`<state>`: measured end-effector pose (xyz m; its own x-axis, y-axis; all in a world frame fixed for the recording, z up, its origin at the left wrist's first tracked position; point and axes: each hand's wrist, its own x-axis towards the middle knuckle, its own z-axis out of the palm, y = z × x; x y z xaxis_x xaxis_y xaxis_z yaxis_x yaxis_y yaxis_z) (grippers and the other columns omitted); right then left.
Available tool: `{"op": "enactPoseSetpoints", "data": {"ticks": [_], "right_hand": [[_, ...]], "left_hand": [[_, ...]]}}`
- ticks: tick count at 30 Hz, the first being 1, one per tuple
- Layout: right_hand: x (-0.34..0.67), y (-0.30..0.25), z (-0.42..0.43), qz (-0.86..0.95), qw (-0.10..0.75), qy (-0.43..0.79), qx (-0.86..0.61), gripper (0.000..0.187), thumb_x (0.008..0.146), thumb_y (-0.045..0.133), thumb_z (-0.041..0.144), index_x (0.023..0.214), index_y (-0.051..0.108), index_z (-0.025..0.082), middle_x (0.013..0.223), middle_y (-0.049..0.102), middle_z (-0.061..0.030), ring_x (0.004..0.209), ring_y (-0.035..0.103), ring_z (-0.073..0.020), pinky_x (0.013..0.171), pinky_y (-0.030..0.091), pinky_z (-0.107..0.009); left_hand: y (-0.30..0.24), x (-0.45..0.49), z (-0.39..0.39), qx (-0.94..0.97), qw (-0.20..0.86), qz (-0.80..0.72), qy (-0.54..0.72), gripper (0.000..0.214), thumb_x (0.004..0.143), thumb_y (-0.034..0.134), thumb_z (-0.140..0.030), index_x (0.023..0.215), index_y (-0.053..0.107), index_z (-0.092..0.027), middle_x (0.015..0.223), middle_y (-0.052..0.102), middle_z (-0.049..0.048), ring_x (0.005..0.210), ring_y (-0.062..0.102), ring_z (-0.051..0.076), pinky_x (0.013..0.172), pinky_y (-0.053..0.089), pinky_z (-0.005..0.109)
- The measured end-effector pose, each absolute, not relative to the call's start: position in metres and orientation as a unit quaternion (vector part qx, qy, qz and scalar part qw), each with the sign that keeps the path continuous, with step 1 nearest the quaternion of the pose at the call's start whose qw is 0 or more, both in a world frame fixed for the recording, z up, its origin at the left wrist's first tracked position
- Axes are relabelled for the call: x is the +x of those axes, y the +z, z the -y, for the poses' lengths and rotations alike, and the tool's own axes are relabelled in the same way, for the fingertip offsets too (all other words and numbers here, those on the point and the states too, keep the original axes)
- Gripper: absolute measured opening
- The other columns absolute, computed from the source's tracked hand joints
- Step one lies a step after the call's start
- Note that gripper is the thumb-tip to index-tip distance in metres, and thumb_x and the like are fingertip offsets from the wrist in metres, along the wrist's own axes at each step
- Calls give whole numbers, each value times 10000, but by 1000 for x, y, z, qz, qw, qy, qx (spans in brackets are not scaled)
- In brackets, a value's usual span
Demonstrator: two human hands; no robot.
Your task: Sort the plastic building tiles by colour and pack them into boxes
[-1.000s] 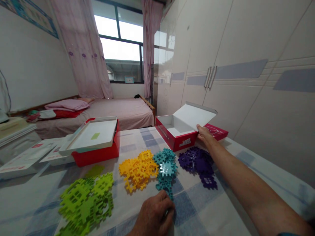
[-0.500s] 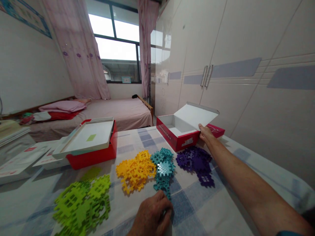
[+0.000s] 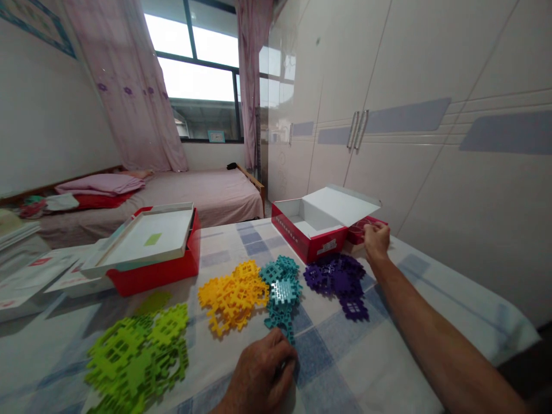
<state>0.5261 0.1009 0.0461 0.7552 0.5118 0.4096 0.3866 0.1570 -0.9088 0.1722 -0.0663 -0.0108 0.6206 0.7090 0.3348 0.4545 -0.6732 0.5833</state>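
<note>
My left hand (image 3: 263, 368) rests on the checked tablecloth with fingers curled in; nothing shows in them. Just beyond its knuckles lies a pile of teal interlocking plastic tiles (image 3: 282, 293). Yellow tiles (image 3: 235, 296) are heaped to its left, and purple tiles (image 3: 338, 279) lie to the right. Green tiles (image 3: 140, 356) fill the near left. My right hand (image 3: 377, 238) is stretched forward with bent fingers, by a second dark red box or lid (image 3: 357, 230). Whether it pinches anything is hidden. Left of it stands a red box (image 3: 317, 244), its white-lined lid (image 3: 340, 204) partly raised.
At the left a red box (image 3: 157, 273) carries a white tray (image 3: 146, 233), with white cartons (image 3: 38, 276) alongside. A bed (image 3: 207, 190) stands beyond the table, and a tall white wardrobe (image 3: 401, 190) lines the right side.
My right hand has let go of the lid of the red box and moved right to the second red box or lid. The raised lid has dropped slightly. My left hand stays put.
</note>
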Motion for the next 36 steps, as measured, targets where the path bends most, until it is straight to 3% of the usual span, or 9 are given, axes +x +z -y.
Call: {"op": "enactPoseSetpoints", "data": {"ticks": [3,6,9,13,17,22,31,36], "right_hand": [[527,34,-74,380,596,17,-707,391,782,502,397,1063,596,142,1022,658,-113,935,603,-228,877,461,-377],[523,27,-62,488,421,68,-762,499,819,440,568,962,668,148,988,687,-134,940,618,-265,859,453,-396],[516,22,-60,560,291,91,-770,575,803,450,651,1039,675,177,1043,685,-130,990,617,-290,870,448,-418],[506,18,-59,615,217,83,-753,634,799,443,685,1138,643,188,1246,596,-146,1130,552,-340,923,422,-480],[497,17,-56,632,167,55,-755,697,771,481,698,1167,603,137,1251,575,-197,1154,524,-364,922,420,-497],[491,14,-58,640,164,31,-750,598,769,565,603,1119,589,118,1201,589,-198,1123,541,-339,902,435,-449],[493,23,-56,680,304,27,-666,285,721,671,279,969,618,148,1025,652,-96,944,606,-213,839,466,-330],[489,31,-52,667,346,68,-656,414,679,697,207,1083,623,152,1077,666,-92,992,617,-211,899,457,-346]], "left_hand": [[-7,172,68,868,240,-337,275,191,792,455,-97,788,631,-172,784,597,47,703,589,129,631,432,208],[-3,172,69,862,251,-347,272,198,807,451,-106,799,638,-174,799,602,47,725,590,135,657,439,218],[-1,172,70,860,259,-349,267,203,822,447,-122,816,644,-172,809,602,49,739,588,139,669,441,226],[-2,172,70,864,256,-348,258,207,832,442,-136,826,647,-169,812,597,51,734,581,139,660,439,230],[-3,171,70,866,251,-351,253,209,833,442,-140,838,648,-172,820,598,49,744,585,140,677,447,234],[-2,171,70,868,242,-349,257,211,832,434,-138,835,642,-173,821,602,49,746,591,141,677,451,234],[-1,171,71,875,231,-336,261,225,860,408,-156,823,628,-184,799,601,42,729,595,134,651,448,224],[0,171,70,874,230,-345,253,223,852,411,-145,820,628,-185,797,600,42,721,594,135,650,447,229]]}}
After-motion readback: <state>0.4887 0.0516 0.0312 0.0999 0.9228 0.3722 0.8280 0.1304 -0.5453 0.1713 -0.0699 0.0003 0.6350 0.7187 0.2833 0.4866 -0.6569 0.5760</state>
